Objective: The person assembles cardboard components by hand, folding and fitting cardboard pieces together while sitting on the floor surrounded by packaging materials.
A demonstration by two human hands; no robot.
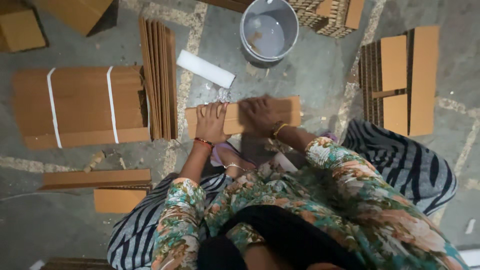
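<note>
On the grey concrete floor (310,75), the left hand (211,122) presses flat with spread fingers on a long brown cardboard strip (235,120) while the blurred right hand (262,114) lies open on it just beside, a white rectangular block (205,68) and grey plastic bucket (269,31) beyond them, a strapped cardboard bundle (80,106) to the left.

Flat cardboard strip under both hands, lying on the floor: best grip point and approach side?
Probably the bare right end of the cardboard strip, approached from the right. The strip lies flat and long, left to right; the left hand covers its left part and the right hand its middle. A pinch across the short width, top and bottom edges, suits its thin flat shape. The white block crowds the far side.
</note>
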